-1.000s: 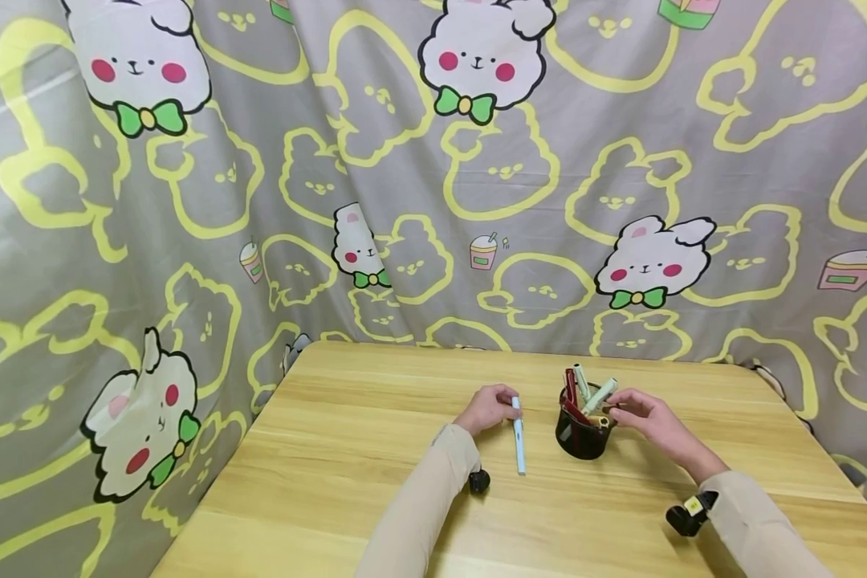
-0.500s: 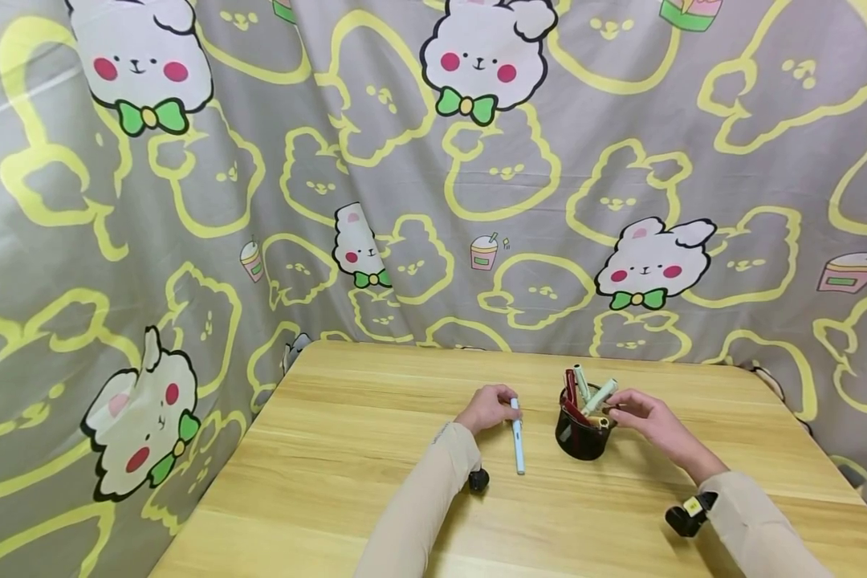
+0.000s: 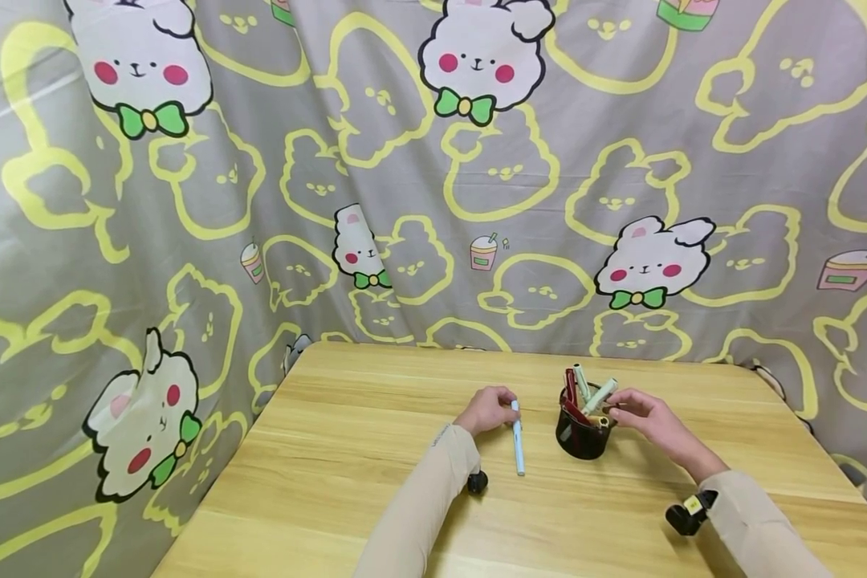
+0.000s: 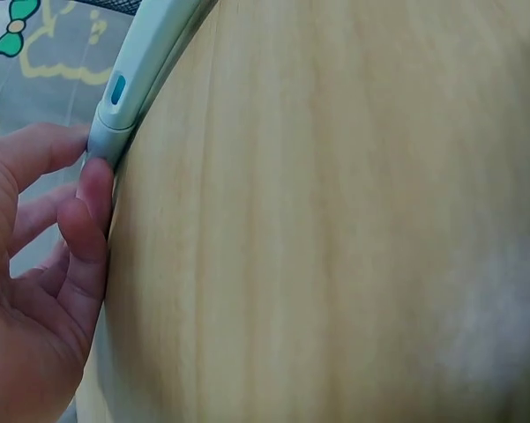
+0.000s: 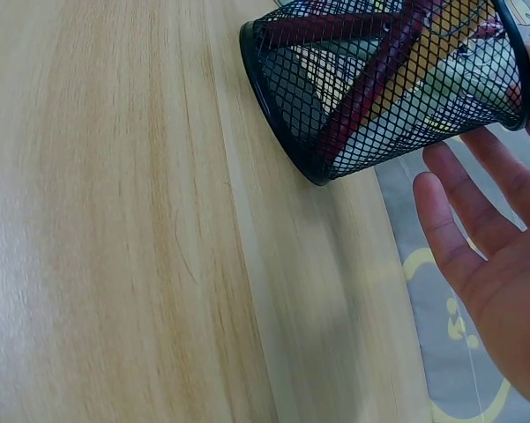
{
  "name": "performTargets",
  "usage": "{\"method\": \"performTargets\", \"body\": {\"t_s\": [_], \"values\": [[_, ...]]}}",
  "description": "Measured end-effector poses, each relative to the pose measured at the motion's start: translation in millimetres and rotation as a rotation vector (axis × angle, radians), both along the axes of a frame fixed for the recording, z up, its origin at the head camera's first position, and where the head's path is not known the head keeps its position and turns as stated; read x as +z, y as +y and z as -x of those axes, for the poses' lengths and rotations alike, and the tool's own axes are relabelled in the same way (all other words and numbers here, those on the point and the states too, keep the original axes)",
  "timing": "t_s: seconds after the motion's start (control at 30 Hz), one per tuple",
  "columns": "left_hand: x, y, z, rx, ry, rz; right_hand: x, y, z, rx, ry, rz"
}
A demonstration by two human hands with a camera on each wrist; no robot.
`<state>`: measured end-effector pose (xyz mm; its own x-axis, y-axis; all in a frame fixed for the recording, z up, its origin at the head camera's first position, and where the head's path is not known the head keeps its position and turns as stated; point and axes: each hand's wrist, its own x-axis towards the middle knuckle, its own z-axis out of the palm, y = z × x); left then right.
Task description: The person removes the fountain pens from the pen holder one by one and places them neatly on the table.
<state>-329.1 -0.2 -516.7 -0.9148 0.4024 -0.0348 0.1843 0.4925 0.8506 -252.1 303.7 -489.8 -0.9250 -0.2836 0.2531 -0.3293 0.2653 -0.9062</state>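
My left hand (image 3: 490,408) pinches the far end of a light blue pen (image 3: 518,449) between thumb and fingertips. In the left wrist view the pen (image 4: 145,66) shows a small oval window, and the thumb and fingers of the left hand (image 4: 44,229) meet on its end. To the right stands a black mesh pen holder (image 3: 581,440). Thumb and forefinger of my right hand (image 3: 650,417) grip its rim on the right side. In the right wrist view the other fingers (image 5: 459,198) spread loosely beside the mesh holder (image 5: 370,115); the exact fingertip contact is hidden.
Inside the holder lean several pens, among them a dark red pen (image 3: 570,387) and a pale green pen (image 3: 601,395). All stands on a light wooden table (image 3: 318,457). A grey patterned curtain (image 3: 405,241) hangs behind and to the left.
The light blue pen has turned very slightly in the left hand; its clip side shows less now. The right hand and the holder have stayed in place.
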Motion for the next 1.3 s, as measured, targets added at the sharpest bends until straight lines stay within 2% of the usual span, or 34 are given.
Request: {"method": "performTargets", "body": {"t_s": [0.23,0.4,0.6,0.7,0.93,1.2,1.3], "values": [[-0.7,-1.3,-2.3,0.003,0.002,0.012,-2.6,-1.1,0.7,0.001,-0.016,0.004],[-3.0,-2.5,-3.1,-0.019,0.048,0.042,-5.4,-0.9,0.6,0.008,-0.011,0.012],[-6.7,-0.8,-1.6,0.011,0.027,0.045,-4.0,-3.0,-0.9,0.001,-0.017,0.016],[-5.0,-0.3,-1.8,0.027,0.024,0.044,-1.7,-4.3,-2.1,0.001,-0.014,0.016],[6.6,-2.8,-7.5,0.021,-0.01,-0.04,-0.5,-4.4,-2.3,0.005,-0.008,0.013],[27.3,-2.8,-16.2,-0.032,0.078,-0.043,-3.3,-0.4,1.0,0.001,0.002,0.019],[36.9,-0.7,-21.5,-0.065,0.092,-0.077,-2.7,0.0,1.4,0.005,0.009,0.029]]}}
